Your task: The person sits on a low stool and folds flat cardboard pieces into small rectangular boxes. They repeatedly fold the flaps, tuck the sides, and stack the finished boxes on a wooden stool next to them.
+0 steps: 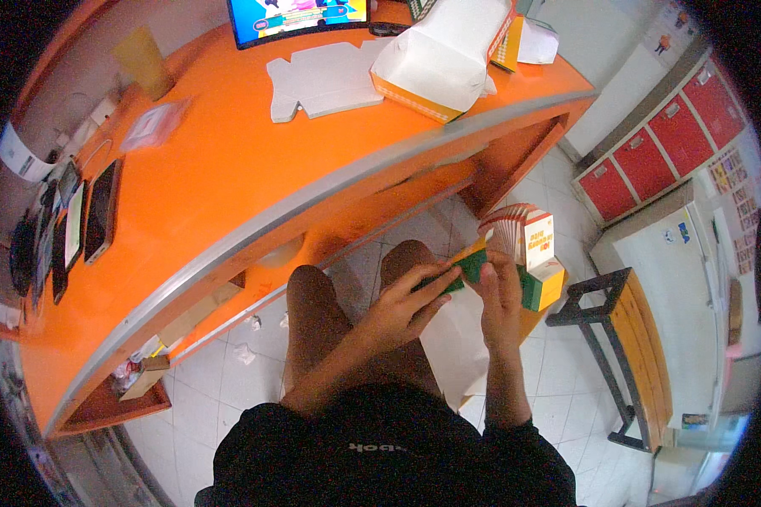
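Note:
Above my lap, a small green and yellow cardboard piece (472,264), seemingly part of a food carton, is between my two hands. My left hand (397,308) has its fingers closed on the green end. From the other side, my right hand (500,291) pinches it between thumb and fingers. Just beyond the right hand stand nested cartons with red and white stripes (516,221). A green and yellow block of cartons (545,287) sits below them. Beneath my hands lies a white sheet or board (452,342), partly covered by my arms.
The curved orange counter (228,160) carries a flat unfolded carton (325,80), stacked white-lined cartons (431,68), a screen (300,19) and a dark phone (103,209). A wooden bench with a black frame (638,355) stands at the right, near red lockers (647,160).

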A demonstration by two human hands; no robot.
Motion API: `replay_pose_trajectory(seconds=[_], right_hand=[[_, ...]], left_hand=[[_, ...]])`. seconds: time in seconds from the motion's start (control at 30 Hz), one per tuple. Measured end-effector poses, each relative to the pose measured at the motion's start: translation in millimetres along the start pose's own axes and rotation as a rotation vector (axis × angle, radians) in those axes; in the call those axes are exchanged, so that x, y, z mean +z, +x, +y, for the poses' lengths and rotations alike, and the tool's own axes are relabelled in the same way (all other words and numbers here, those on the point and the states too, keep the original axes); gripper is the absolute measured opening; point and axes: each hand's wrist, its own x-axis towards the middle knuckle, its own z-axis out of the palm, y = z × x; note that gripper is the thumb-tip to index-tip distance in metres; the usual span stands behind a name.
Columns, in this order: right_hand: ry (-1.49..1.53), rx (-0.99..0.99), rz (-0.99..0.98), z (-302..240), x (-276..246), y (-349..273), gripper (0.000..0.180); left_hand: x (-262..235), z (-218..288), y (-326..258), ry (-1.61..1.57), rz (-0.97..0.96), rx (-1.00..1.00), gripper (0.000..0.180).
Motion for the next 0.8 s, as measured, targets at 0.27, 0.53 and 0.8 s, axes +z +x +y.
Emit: replay_pose_trajectory(seconds=[0.27, 0.53, 0.8], right_hand=[[-0.005, -0.171, 0.083, -3, 40, -23, 0.009], [0.191, -0.040, 0.134, 11, 34, -29, 0.015], [0.124, -0.094, 0.178, 12, 28, -27, 0.015]], left_hand=[[17, 11, 2, 0.050, 0.394, -0.126, 0.028], [17, -4, -2, -0.387, 0.239, -0.301, 0.018], [10, 1, 0, -0.358, 0.182, -0.223, 0.021]])
